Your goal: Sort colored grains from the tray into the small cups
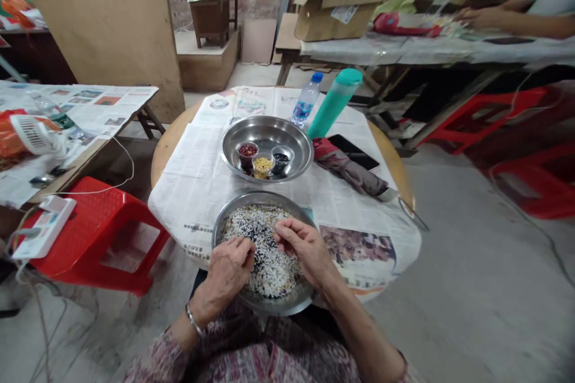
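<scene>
A metal basin (287, 306) sits at the near edge of the round table, tilted towards me. Mixed grains (274, 278), white and black with some yellow, cover its bottom. Over the left side of the grains is my left hand (231, 266), fingers curled together. My right hand (305, 245) hovers at the right side with thumb and forefinger pinched; anything between them is too small to make out. Behind stands a second metal basin (269, 125) holding three small clear cups: one of red beans (247, 151), one of yellow beans (262, 164), one of black beans (281, 158).
Newspaper (179, 191) covers the table. A water bottle (308, 99), a green tumbler (335, 105), a folded umbrella (350, 170) and a dark phone (353, 151) lie or stand at the right. A red stool (99, 233) carries a power strip (45, 227). Another person's arm (516, 18) rests at the far table.
</scene>
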`<action>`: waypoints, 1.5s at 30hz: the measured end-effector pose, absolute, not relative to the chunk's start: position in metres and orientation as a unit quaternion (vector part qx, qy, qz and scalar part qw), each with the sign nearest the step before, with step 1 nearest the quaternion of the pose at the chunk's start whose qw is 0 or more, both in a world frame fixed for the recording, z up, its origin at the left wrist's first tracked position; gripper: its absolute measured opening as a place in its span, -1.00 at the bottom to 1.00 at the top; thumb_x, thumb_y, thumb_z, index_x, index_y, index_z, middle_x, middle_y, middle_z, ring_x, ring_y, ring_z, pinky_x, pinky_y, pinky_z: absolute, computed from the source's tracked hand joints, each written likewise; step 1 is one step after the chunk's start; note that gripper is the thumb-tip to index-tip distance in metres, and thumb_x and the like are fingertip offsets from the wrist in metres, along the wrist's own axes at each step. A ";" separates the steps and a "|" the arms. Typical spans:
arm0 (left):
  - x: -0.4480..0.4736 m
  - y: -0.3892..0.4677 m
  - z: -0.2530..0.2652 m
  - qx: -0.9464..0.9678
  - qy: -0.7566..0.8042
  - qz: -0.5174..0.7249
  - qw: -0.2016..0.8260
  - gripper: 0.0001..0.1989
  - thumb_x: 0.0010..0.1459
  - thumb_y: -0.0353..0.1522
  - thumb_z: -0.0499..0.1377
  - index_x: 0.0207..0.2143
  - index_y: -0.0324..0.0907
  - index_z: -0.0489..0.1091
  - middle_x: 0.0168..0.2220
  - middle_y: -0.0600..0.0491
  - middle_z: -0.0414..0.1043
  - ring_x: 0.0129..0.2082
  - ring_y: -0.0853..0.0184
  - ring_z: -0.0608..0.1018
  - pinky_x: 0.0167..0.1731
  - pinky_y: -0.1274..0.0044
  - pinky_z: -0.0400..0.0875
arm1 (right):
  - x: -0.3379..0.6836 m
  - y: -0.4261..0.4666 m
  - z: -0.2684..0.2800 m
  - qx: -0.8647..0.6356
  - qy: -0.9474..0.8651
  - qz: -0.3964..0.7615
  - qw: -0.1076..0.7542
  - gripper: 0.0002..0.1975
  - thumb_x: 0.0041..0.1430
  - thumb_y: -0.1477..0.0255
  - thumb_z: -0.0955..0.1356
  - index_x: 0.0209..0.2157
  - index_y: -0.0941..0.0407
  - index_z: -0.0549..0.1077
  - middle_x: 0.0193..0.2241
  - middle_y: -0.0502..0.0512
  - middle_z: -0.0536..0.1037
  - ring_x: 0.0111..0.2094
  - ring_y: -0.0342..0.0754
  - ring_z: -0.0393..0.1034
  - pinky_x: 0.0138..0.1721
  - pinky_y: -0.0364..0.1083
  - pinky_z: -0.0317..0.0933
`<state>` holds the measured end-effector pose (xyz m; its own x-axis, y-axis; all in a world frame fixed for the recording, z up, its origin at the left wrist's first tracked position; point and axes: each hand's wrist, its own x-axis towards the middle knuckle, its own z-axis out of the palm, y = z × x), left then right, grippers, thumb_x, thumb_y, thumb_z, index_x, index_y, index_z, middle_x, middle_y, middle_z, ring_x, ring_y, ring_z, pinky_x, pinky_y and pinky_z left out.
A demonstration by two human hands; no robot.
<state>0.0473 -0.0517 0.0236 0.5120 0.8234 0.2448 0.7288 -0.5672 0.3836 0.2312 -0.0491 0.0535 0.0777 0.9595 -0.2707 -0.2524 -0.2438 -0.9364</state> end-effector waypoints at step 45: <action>0.055 -0.049 0.041 0.899 0.387 0.149 0.138 -0.91 0.33 -0.46 0.07 -0.24 -0.15 0.34 -0.30 0.09 0.44 -0.24 0.33 0.47 -0.14 0.47 0.40 | 0.244 -0.101 0.006 -0.619 -0.702 0.025 0.351 -0.81 0.33 0.47 0.27 -0.21 0.12 0.54 -0.29 0.11 0.65 -0.31 -0.02 0.54 -0.21 -0.08 0.32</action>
